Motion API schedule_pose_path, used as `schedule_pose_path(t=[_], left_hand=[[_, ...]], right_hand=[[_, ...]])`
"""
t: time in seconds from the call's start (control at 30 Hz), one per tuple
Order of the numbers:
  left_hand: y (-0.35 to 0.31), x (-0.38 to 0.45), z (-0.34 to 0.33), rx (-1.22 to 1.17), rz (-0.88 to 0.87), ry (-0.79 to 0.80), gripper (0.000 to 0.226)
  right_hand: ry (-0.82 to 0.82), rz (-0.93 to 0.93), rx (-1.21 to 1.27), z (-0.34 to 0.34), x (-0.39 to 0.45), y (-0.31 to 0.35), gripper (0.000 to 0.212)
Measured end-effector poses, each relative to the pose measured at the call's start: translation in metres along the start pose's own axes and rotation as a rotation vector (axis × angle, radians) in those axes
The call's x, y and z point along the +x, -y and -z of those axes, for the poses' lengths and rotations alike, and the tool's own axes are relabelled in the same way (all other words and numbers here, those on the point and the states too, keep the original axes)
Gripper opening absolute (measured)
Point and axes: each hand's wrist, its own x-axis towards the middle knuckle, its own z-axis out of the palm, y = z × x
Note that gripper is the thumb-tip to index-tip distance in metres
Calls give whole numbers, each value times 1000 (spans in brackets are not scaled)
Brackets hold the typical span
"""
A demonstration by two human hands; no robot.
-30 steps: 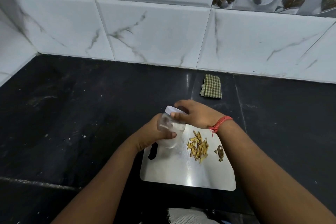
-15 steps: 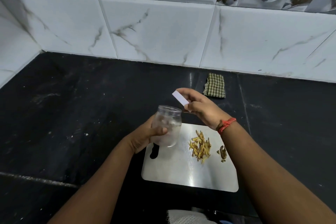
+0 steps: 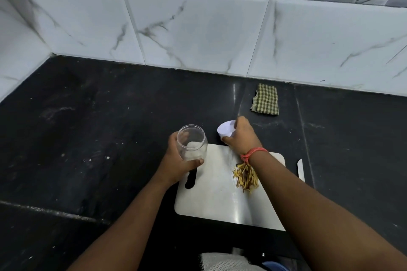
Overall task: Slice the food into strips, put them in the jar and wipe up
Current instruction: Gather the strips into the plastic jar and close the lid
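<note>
The food strips [image 3: 246, 175] are thin, pale yellow with some brown bits, heaped in one small pile on the right part of the steel cutting board [image 3: 217, 200], partly hidden under the right forearm; the board lies on the black worktop [image 3: 99, 121], near the front edge. One clear jar [image 3: 192, 142], open-mouthed and tilted toward the camera, sits in the left hand [image 3: 176, 160]; the grip of that hand is clamped round its body, thumb across the near side, over the board's far left corner. One white lid [image 3: 225, 130] is in the right hand [image 3: 242, 136], whose fingers pinch its rim with the hollow side facing left, just beyond the board's far edge. One green checked cloth [image 3: 265, 99] lies folded farther back near the tiled wall [image 3: 198, 28]; a pale strip of a knife [image 3: 300, 169], I think, shows just right of the board. Count: two hands, one jar, one lid, one board, one cloth, one heap of strips. Against half a second ago, the lid has dropped lower and turned so its inside shows; a second ago it was on the jar's mouth.
</note>
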Motion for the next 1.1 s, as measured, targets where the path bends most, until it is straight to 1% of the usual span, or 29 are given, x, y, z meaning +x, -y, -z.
schedule_pose_path(t=[0.07,0.17,0.2,0.23,0.33,0.43,0.5,0.63,0.7,0.73,0.83,0.9,0.97,1.03,1.1], left_hand=[[0,-2,0,15,-6,17,94],[3,-5,2,24,-28,27,93],[4,-6,3,28,-34,32,94],[5,-7,5,31,-39,40,95],[6,-10,7,35,-50,49,106],[4,-12,6,46,-49,16,114],[1,-13,1,60,-74,-2,112],[-2,-12,-8,80,-134,-34,94],[-5,-13,-13,72,-153,-45,88],[-6,-14,-14,64,-159,-49,86],[-9,-19,-18,53,-177,-57,82],[-9,-22,-20,40,-184,-58,81],[-8,-25,-22,32,-188,-57,82],[-8,-28,-24,31,-187,-58,82],[-7,-30,-26,27,-186,-50,81]], right_hand=[[3,23,-132,-6,1,-4,63],[-5,64,-244,-11,-1,-7,70],[-15,79,-244,-10,-2,-7,68],[-32,93,-211,-8,-4,-7,61],[-126,96,-16,11,-8,-9,35],[-194,70,96,34,-19,-17,24],[-213,46,118,47,-30,-23,20],[-197,-16,112,56,-55,-33,16],[-138,-7,42,50,-70,-35,22],[-93,14,-35,45,-77,-36,28],[23,50,-356,26,-100,-32,44],[66,8,-508,14,-114,-27,56],[98,-43,-601,1,-123,-23,68],[87,-23,-649,-10,-128,-22,68],[60,28,-637,-16,-129,-21,61]])
